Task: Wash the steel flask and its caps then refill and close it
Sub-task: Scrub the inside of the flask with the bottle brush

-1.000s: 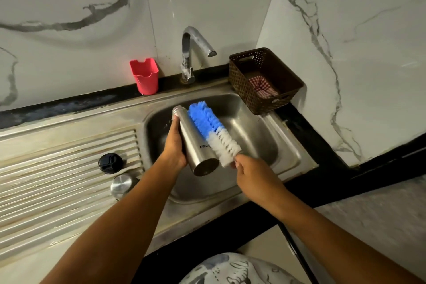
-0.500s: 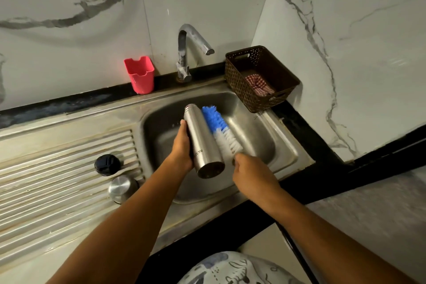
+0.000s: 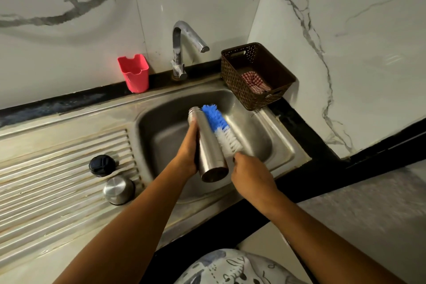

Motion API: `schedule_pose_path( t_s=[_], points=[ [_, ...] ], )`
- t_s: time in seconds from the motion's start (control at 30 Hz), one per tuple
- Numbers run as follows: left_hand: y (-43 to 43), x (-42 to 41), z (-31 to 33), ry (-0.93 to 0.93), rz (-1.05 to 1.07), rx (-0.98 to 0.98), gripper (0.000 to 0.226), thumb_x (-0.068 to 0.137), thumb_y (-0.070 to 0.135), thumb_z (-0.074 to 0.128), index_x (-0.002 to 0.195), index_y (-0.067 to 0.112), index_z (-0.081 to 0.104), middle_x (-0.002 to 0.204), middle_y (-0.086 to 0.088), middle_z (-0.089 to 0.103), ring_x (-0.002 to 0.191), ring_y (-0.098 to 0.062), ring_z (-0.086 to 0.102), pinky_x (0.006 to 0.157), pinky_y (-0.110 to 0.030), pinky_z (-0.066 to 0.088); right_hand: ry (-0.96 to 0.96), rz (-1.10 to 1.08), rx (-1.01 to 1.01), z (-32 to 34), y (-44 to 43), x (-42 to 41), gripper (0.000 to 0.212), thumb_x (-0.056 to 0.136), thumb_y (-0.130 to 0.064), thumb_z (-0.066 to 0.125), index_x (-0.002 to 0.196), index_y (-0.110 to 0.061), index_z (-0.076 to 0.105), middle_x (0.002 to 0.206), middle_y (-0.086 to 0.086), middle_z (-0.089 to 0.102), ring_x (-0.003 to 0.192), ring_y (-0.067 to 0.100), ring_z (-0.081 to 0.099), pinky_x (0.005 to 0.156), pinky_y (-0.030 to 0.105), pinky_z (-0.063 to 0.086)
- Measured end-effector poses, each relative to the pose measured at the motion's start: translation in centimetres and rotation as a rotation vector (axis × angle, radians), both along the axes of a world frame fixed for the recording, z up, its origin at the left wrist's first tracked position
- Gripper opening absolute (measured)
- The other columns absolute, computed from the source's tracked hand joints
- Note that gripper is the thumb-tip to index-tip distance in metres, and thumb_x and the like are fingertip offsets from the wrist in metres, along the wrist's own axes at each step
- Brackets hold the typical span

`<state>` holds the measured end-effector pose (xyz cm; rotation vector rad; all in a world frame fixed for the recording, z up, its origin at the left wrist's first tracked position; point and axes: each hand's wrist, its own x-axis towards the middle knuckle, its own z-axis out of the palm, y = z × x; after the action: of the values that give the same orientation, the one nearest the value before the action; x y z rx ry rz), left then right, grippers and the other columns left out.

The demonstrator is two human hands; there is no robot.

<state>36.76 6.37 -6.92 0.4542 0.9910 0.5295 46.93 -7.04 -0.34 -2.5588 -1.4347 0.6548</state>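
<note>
Two hands work a cylindrical stainless-steel flask point(image 3: 208, 145) over the stainless-steel sink basin point(image 3: 161, 127) at the frame's centre.
The left hand point(image 3: 187, 152) wraps round the flask's body, holding it tilted, base toward the camera, uncapped neck away. The right hand point(image 3: 251, 175) is closed on the handle of a blue-and-white bristle bottle brush point(image 3: 221, 130), whose bristles lie against the flask's right side. At lower left, a round black cap point(image 3: 102, 165) and a domed steel cap point(image 3: 118, 189) rest apart on the ribbed drainboard point(image 3: 57, 180).

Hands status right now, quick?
Left hand: closed, holding the steel flask.
Right hand: closed, holding the bottle brush.
</note>
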Motion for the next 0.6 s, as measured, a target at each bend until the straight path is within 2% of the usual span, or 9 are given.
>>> schedule_pose_path(
  t_s=[0.07,0.13,0.27,0.33,0.43,0.5,0.6],
  points=[
    [0.1,-0.1,0.0,0.006,-0.009,0.031,0.065,0.089,0.066,0.068,0.133,0.017,0.064,0.114,-0.013,0.078,0.096,-0.028,0.078,0.078,-0.044,0.063,-0.006,0.007,0.001,0.2,0.2,0.4,0.019,0.100,-0.019,0.047,0.114,-0.015,0.060,0.111,0.010,0.069,0.106,0.034,0.066,0.076,0.036,0.046],
    [0.9,-0.6,-0.6,0.054,0.093,0.026,0.062,0.090,0.060,0.071,0.135,0.018,0.062,0.112,-0.012,0.079,0.098,-0.031,0.078,0.080,-0.047,0.063,-0.039,0.051,0.035,0.5,-0.6,0.4,0.020,0.101,-0.020,0.045,0.115,-0.017,0.059,0.108,0.010,0.069,0.102,0.034,0.067,0.074,0.037,0.048],
    [1.2,-0.9,-0.9,0.089,0.192,-0.026,0.053,0.100,0.062,0.055,0.129,0.019,0.067,0.098,-0.010,0.081,0.091,-0.030,0.078,0.073,-0.044,0.061,-0.124,0.127,0.033,0.8,-2.0,-0.4,0.027,0.104,-0.021,0.043,0.128,-0.021,0.054,0.112,0.010,0.069,0.104,0.033,0.067,0.079,0.041,0.051],
    [0.4,-0.3,-0.8,0.022,0.155,-0.043,0.056,0.102,0.065,0.047,0.124,0.018,0.069,0.095,-0.010,0.081,0.087,-0.029,0.077,0.075,-0.043,0.060,-0.125,0.094,-0.004,0.6,-1.0,-0.2,0.028,0.103,-0.020,0.044,0.130,-0.019,0.053,0.116,0.010,0.068,0.107,0.033,0.066,0.079,0.040,0.051],
    [-0.7,0.5,0.0,-0.059,0.060,-0.035,0.065,0.092,0.070,0.060,0.128,0.016,0.067,0.111,-0.015,0.078,0.096,-0.031,0.076,0.086,-0.048,0.061,-0.049,-0.003,-0.060,0.3,0.5,0.7,0.027,0.101,-0.019,0.047,0.126,-0.016,0.058,0.120,0.011,0.067,0.110,0.034,0.065,0.084,0.040,0.052],
    [-0.3,0.2,0.4,-0.060,0.051,-0.025,0.064,0.088,0.066,0.069,0.128,0.016,0.067,0.114,-0.015,0.078,0.098,-0.032,0.076,0.084,-0.048,0.061,0.016,-0.006,-0.072,-0.1,0.1,0.9,0.024,0.100,-0.020,0.050,0.120,-0.014,0.061,0.120,0.010,0.068,0.112,0.033,0.065,0.088,0.040,0.052],
    [1.3,-0.6,0.1,0.007,0.145,-0.023,0.063,0.091,0.065,0.067,0.131,0.016,0.065,0.117,-0.017,0.076,0.099,-0.032,0.075,0.081,-0.047,0.062,0.058,0.039,-0.023,-0.7,-2.5,0.3,0.018,0.103,-0.022,0.048,0.107,-0.014,0.064,0.109,0.010,0.070,0.106,0.031,0.067,0.083,0.036,0.052]
  ],
)
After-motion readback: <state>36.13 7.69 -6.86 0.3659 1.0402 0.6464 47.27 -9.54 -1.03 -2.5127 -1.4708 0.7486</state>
